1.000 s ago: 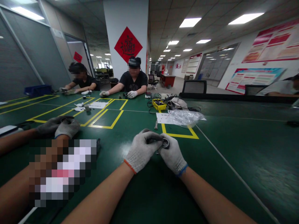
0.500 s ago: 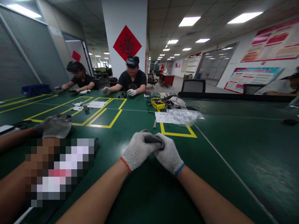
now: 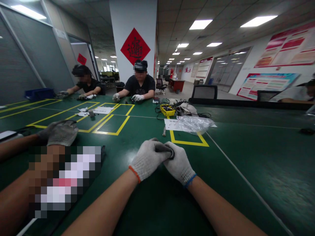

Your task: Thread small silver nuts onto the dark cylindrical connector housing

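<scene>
Both my hands wear white knit gloves and meet over the green table (image 3: 152,203). My left hand (image 3: 147,159) is curled, its fingers closed round a small dark round metal part (image 3: 164,149). My right hand (image 3: 179,164) wraps the same part from the right, and its fingers press against my left hand. Most of the part is hidden between the gloves; only a dark edge shows.
A co-worker's gloved hands (image 3: 60,132) rest on the table at my left. Two people sit across the table. A clear plastic bag (image 3: 193,123) lies on paper beyond a yellow taped box (image 3: 188,139). A yellow tray (image 3: 167,109) with cables stands farther back.
A second ago the round part showed between my fingertips; now both hands have closed over it and hide most of it. The co-worker's hands shifted slightly.
</scene>
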Motion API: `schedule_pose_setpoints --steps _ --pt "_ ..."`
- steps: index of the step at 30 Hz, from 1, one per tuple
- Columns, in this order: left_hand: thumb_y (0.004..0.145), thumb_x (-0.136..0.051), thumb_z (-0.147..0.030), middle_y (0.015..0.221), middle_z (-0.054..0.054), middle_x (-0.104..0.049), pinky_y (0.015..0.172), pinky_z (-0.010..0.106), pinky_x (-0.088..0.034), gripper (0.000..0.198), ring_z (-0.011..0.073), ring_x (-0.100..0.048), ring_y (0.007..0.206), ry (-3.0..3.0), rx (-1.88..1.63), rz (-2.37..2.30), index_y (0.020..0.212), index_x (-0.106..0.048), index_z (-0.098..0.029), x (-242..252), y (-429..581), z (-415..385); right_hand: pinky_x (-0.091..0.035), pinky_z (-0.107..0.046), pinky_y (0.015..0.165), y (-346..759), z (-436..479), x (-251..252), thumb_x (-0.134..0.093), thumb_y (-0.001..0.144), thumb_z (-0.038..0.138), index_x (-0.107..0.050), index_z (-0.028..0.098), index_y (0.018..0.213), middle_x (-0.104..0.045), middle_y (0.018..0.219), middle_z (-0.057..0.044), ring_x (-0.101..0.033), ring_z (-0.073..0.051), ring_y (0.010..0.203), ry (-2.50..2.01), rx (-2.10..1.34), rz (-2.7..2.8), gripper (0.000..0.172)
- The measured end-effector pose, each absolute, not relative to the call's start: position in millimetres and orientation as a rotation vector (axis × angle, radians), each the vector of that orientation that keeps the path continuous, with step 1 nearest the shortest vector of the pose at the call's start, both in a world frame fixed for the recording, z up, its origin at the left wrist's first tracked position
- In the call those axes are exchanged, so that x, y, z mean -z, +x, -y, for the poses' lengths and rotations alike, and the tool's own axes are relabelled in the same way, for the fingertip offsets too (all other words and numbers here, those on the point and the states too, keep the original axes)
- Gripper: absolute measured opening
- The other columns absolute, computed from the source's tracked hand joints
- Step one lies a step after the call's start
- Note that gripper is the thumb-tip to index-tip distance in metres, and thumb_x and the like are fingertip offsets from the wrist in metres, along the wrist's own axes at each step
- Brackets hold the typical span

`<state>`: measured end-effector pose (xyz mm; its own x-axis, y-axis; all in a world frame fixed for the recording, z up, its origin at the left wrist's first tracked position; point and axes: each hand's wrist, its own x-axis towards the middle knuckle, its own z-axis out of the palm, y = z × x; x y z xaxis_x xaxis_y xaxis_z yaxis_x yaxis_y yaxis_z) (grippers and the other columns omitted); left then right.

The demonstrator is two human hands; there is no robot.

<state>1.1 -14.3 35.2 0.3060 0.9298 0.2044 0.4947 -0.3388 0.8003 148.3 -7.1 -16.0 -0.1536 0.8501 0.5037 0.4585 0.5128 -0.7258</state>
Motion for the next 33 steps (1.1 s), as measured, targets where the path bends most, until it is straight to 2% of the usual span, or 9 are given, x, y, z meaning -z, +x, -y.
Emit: schedule_pose_setpoints --steps 15,20,23,26,33 --pt "0.082 -0.074 -0.020 0.079 0.003 -0.074 0.076 0.031 -0.052 0.010 0.0201 -0.066 0.083 1.974 -0.947 -1.346 0.077 -0.082 -0.020 -35 6 17 -0.041 -0.028 0.055 147 10 14 -0.061 0.075 0.026 -0.060 0.022 0.074 -0.065 0.066 -0.001 -0.058 -0.017 0.062 -1.122 -0.464 1.789 0.005" --pt "0.088 -0.070 -0.024 0.086 0.004 -0.073 0.081 0.032 -0.052 0.015 0.0201 -0.065 0.086 2.033 -0.919 -1.262 0.089 -0.084 -0.021 -34 5 16 -0.044 -0.028 0.058 149 7 15 -0.062 0.073 0.026 -0.062 0.021 0.077 -0.068 0.069 -0.002 -0.061 -0.019 0.066 -1.111 -0.495 1.708 0.006" --pt "0.094 -0.063 -0.026 0.096 0.007 -0.071 0.080 0.033 -0.052 0.024 0.0205 -0.065 0.088 2.125 -0.885 -1.236 0.105 -0.083 -0.022 -33 5 17 -0.046 -0.029 0.060 151 2 18 -0.061 0.070 0.027 -0.063 0.021 0.080 -0.068 0.071 -0.002 -0.061 -0.019 0.067 -1.120 -0.524 1.599 0.012" --pt "0.095 -0.057 -0.021 0.107 0.008 -0.067 0.087 0.034 -0.053 0.032 0.0214 -0.064 0.096 2.300 -0.853 -1.180 0.119 -0.079 -0.024 -32 4 20 -0.046 -0.030 0.060 152 -2 21 -0.059 0.067 0.029 -0.062 0.022 0.078 -0.066 0.069 -0.001 -0.059 -0.019 0.065 -1.134 -0.530 1.503 0.014" --pt "0.094 -0.049 -0.015 0.123 0.010 -0.059 0.098 0.037 -0.053 0.044 0.0233 -0.060 0.110 2.422 -0.889 -1.122 0.133 -0.066 -0.026 -22 5 21 -0.046 -0.031 0.060 153 -6 22 -0.057 0.068 0.029 -0.059 0.023 0.079 -0.064 0.068 0.000 -0.059 -0.020 0.067 -1.192 -0.550 1.372 0.013"
